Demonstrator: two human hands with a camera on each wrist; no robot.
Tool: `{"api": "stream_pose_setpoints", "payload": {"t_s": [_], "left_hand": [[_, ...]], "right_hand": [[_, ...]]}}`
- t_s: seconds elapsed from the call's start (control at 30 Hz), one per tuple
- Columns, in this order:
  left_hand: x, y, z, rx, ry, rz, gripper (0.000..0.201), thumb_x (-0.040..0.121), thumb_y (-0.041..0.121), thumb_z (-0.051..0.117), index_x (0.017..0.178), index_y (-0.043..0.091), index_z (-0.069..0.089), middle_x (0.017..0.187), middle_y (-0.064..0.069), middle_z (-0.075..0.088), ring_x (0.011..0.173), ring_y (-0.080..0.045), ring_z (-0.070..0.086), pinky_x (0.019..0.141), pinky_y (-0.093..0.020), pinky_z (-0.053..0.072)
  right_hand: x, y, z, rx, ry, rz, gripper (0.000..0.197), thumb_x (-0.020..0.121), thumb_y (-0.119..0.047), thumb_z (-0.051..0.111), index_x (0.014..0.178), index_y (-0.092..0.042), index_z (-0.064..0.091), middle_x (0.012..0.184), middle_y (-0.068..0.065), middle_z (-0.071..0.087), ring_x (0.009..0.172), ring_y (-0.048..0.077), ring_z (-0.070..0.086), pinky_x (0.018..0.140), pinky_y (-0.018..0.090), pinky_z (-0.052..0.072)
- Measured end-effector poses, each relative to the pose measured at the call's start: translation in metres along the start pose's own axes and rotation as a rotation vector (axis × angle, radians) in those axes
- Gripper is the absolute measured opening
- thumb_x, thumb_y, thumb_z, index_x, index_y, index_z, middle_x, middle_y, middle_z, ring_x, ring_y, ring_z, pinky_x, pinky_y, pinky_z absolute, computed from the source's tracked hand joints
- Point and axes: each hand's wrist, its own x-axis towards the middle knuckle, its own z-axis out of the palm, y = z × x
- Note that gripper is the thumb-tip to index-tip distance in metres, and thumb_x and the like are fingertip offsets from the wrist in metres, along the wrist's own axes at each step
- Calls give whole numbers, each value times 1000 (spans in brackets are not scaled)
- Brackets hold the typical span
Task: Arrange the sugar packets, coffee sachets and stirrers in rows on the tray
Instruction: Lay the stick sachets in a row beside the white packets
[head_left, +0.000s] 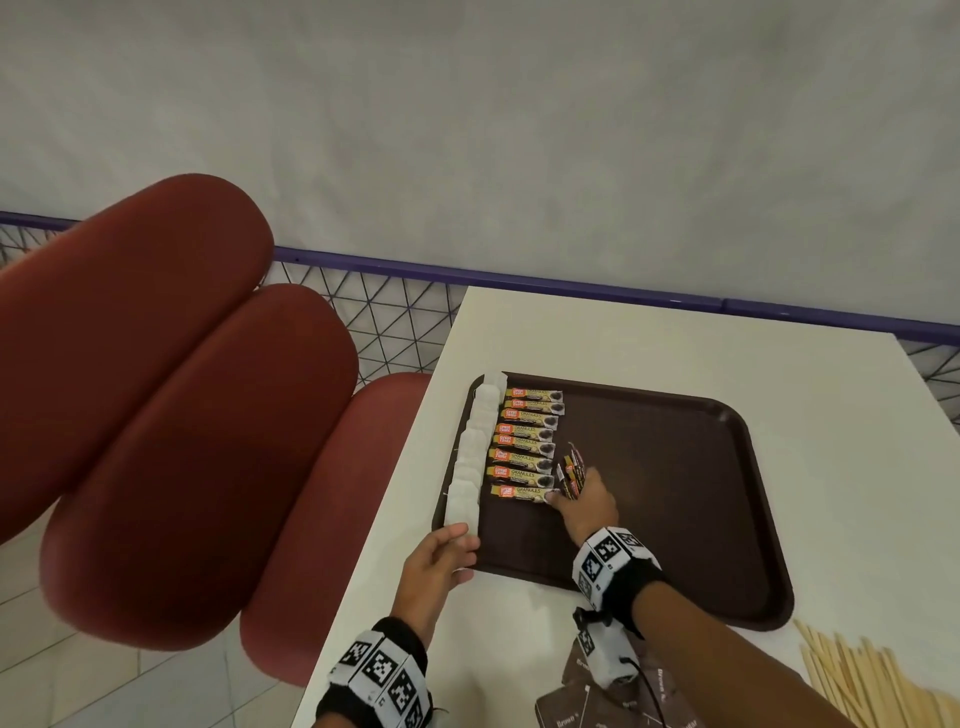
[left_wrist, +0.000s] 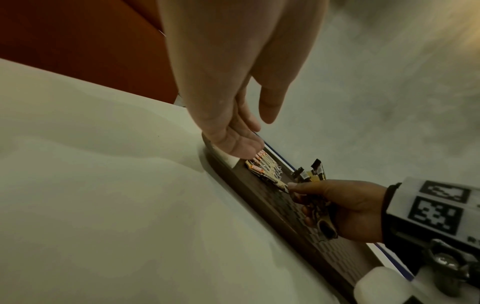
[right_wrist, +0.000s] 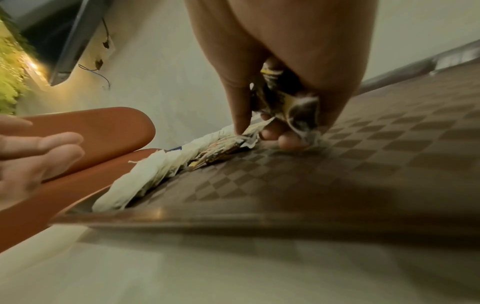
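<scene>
A brown tray (head_left: 675, 467) lies on the white table. White sugar packets (head_left: 475, 447) form a column along its left rim, with a column of coffee sachets (head_left: 524, 441) beside them. My right hand (head_left: 582, 499) grips a bunch of coffee sachets (head_left: 571, 470), and its fingertip touches the right end of the nearest laid sachet (head_left: 519, 492). The right wrist view shows that bunch (right_wrist: 293, 107) curled in my fingers just above the tray floor (right_wrist: 337, 164). My left hand (head_left: 441, 556) rests open at the tray's near left corner, by the nearest sugar packet.
Wooden stirrers (head_left: 857, 675) lie in a heap on the table at the near right. Brown packets (head_left: 613, 696) lie under my right forearm at the near edge. Red padded seats (head_left: 182, 415) stand left of the table. A purple rail with wire mesh (head_left: 395, 312) runs behind.
</scene>
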Motion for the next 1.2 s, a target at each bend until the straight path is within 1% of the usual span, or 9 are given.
{"api": "stream_pose_setpoints", "payload": {"t_s": [0.2,0.33,0.5,0.6,0.73,0.87,0.97,1.13,1.2], "left_hand": [[2,2,16,79,-48,21,16,94,8,50,106,13,60,100,-8,67,88,-17,61,74,-21,51],[0,5,38,182,-142,25,21,98,17,44,115,18,56,110,-4,63,98,-14,60,84,-25,51],[-7,5,57,253,-269,-3,41,98,33,42,137,23,43,132,1,55,121,-12,53,107,-40,41],[-12,5,57,308,-318,3,43,101,29,35,143,22,33,138,4,47,127,-10,45,110,-34,36],[-16,7,51,336,-326,52,30,102,21,31,132,26,35,113,14,51,100,5,50,81,-6,44],[-14,10,45,272,-294,-29,22,102,26,32,122,26,42,106,6,61,88,-6,61,67,-17,50],[-11,12,44,213,-259,-88,23,101,27,33,118,22,48,104,-8,65,72,-14,60,58,-23,46],[-9,13,33,-11,-189,-122,22,99,16,37,114,10,52,87,-14,61,66,-18,55,48,-26,39],[-9,15,28,-48,-179,-115,21,98,14,39,115,9,51,88,-13,61,69,-17,57,47,-25,39]], "right_hand": [[-16,2,-3,151,42,-92,26,87,-26,61,100,-7,50,107,14,56,98,26,55,77,28,40],[-46,-5,1,529,-126,-45,21,90,-33,54,107,-20,53,102,1,62,92,14,58,85,32,48],[-74,-16,13,744,-305,59,40,94,-37,46,130,-20,43,121,2,58,111,16,55,99,37,45],[-79,-18,19,739,-350,117,51,93,-41,45,138,-20,33,134,4,50,124,20,46,104,39,39],[-80,-16,26,725,-409,190,56,92,-46,44,140,-20,32,136,4,48,124,22,47,99,38,42],[-82,-18,26,653,-500,187,55,92,-53,40,139,-26,35,135,6,51,124,24,49,77,32,49],[-85,-23,24,567,-527,107,52,96,-48,34,141,-23,29,138,4,47,126,21,46,93,31,44],[-86,-23,21,581,-562,11,38,99,-39,32,133,-26,38,125,-4,55,110,7,54,75,11,45],[-87,-21,21,634,-567,-25,32,100,-28,34,130,-21,44,119,-4,59,103,2,57,75,11,48]]}}
